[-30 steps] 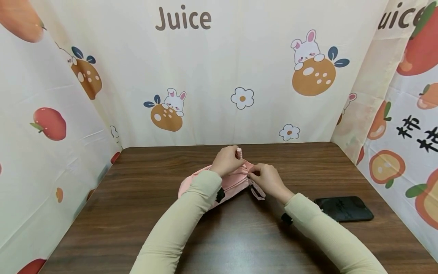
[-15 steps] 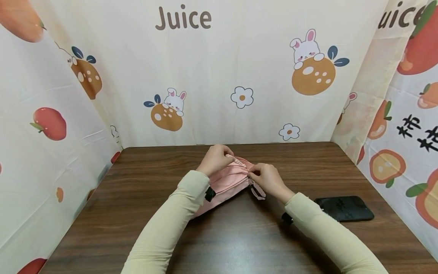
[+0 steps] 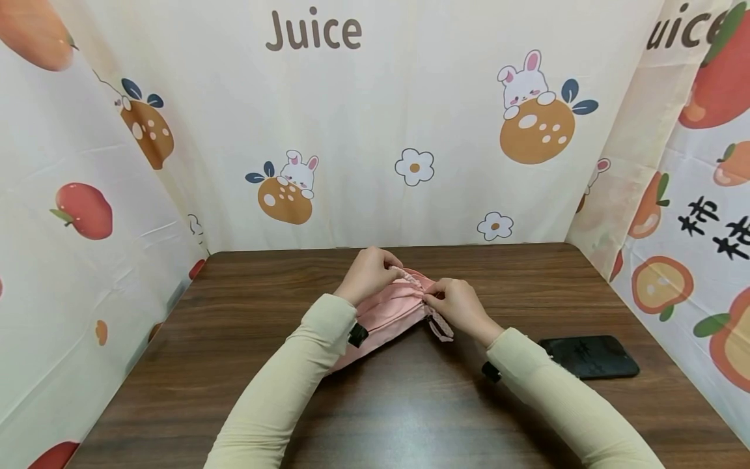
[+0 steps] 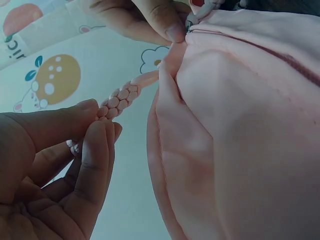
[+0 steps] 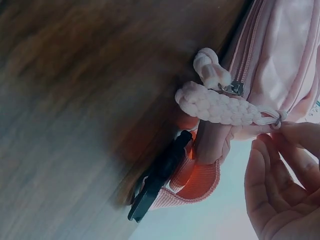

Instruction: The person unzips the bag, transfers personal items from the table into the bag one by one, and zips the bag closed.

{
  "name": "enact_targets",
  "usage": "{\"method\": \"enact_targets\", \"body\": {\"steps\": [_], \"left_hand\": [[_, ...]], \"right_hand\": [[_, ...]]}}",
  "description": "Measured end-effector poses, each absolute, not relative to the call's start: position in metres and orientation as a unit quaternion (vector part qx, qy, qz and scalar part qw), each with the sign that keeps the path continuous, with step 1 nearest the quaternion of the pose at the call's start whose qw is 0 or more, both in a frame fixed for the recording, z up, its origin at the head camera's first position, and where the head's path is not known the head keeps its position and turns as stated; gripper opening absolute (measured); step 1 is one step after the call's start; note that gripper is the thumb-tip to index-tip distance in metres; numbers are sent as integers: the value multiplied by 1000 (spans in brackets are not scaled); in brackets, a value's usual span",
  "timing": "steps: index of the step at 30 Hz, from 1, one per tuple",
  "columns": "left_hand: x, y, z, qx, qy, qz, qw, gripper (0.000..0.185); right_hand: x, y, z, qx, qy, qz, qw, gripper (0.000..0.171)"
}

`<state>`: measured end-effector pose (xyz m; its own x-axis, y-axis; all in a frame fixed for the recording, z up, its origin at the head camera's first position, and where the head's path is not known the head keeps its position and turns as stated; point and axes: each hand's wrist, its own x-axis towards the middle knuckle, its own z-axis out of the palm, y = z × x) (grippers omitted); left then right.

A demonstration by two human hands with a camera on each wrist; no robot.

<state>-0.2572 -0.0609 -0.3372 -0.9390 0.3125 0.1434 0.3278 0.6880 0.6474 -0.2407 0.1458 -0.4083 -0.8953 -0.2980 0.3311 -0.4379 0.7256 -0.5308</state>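
Observation:
A pale pink zippered waist bag (image 3: 389,311) lies at an angle on the table, partly covered by both arms. My left hand (image 3: 368,277) is above its far side, thumb and fingertips pinching a braided pink cord (image 4: 120,102). That cord is drawn out straight toward the bag's right end. At this end my right hand (image 3: 459,305) pinches the pink fabric beside a cord loop. A second braided cord (image 5: 220,107) hangs below the right fingertips, near a metal zipper slider (image 5: 235,89). The bag's left part is hidden behind the left sleeve.
A black buckle (image 5: 160,175) on a pink webbing strap (image 5: 200,187) dangles from the bag's right end. To the right, a black phone (image 3: 588,358) lies flat on the dark wooden table (image 3: 234,365). Printed curtains (image 3: 351,117) stand behind the table and along both sides.
Over the first half second my left hand moved left, stretching the braided cord along the bag and uncovering more of its front. Since then almost nothing has shifted; the right hand stays put.

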Motion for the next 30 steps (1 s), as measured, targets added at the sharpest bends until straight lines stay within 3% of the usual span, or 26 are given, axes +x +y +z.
{"method": "enact_targets", "body": {"steps": [30], "left_hand": [[-236, -107, -341, -149, -897, -414, 33, 11]], "right_hand": [[-244, 149, -412, 208, -919, 315, 113, 8]]}}
